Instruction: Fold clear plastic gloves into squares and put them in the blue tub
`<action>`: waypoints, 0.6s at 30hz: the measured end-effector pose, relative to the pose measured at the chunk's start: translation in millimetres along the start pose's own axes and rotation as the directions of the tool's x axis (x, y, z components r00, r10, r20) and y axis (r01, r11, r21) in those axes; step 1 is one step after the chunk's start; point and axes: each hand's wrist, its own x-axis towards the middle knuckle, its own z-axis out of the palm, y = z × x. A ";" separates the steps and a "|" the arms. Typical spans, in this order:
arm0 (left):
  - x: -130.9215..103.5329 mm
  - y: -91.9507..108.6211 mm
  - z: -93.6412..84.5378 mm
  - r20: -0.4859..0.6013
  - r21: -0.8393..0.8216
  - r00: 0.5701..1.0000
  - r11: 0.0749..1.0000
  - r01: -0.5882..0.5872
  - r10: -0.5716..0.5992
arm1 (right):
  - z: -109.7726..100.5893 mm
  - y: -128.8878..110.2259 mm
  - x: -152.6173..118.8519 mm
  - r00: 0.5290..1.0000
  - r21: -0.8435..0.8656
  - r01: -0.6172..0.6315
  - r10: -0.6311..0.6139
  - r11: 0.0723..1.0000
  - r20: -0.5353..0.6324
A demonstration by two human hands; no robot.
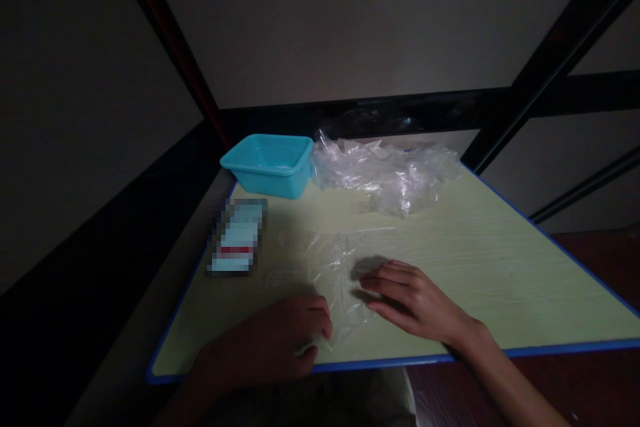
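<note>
A clear plastic bag [337, 267] lies flat on the table between my two hands, its outline faint against the pale top. My left hand [295, 330] is at the table's front edge, with thumb and fingers closed on the bag's near edge. To the right of the bag, my right hand [405, 297] hovers at or just above the tabletop. Its fingers are stretched out and slightly apart, pointing left, and nothing is in them. Whether the fingertips touch the bag I cannot tell.
On the pale table [500, 267] with a blue rim, a turquoise plastic basin [273, 177] stands at the back left. Beside it is a heap of crumpled clear plastic bags [395, 173]. A pixelated phone [237, 237] lies near the left edge. A wall [350, 27] rises behind.
</note>
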 end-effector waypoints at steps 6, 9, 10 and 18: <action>12.3 -0.4 -7.9 0.011 0.061 0.998 0.997 -0.057 0.056 | 2.1 1.8 -0.8 1.000 -0.039 0.010 -0.010 0.999 -0.012; 19.4 0.9 -12.8 -0.013 0.073 0.998 0.996 -0.057 0.058 | 3.4 3.2 -1.1 1.000 -0.051 0.016 -0.018 0.999 -0.021; 22.1 1.3 -14.2 -0.024 0.077 0.998 0.996 -0.053 0.055 | 3.6 3.3 -1.2 1.000 -0.051 0.016 -0.017 0.999 -0.020; 42.4 -2.6 -15.7 -0.159 0.144 0.987 0.988 0.059 -0.036 | 4.0 2.8 -1.7 1.000 -0.052 0.013 -0.015 0.999 -0.024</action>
